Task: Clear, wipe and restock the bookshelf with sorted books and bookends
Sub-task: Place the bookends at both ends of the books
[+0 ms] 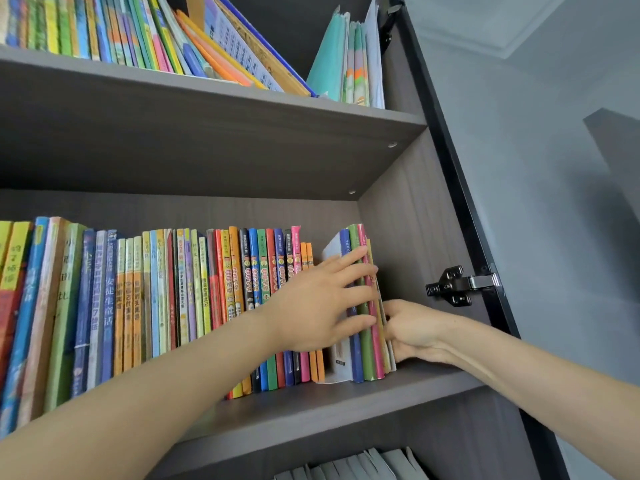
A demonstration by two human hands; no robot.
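Observation:
A long row of colourful upright books [166, 299] fills the middle shelf [346, 400] of a grey bookshelf. At its right end stands a small bunch of thin books [363, 355] with blue, green and pink spines. My left hand [322, 303] lies flat on their spines with straight fingers spread. My right hand [412, 330] is pressed against the right side of the bunch, with its fingertips hidden behind the last book. No bookend is in sight.
The upper shelf [242, 98] carries leaning picture books [138, 32] and thin teal folders [349, 64]. Grey papers [363, 465] show on the shelf below. A bare gap lies between the bunch and the cabinet's right wall [415, 237]. The open door's hinge [453, 287] sticks out there.

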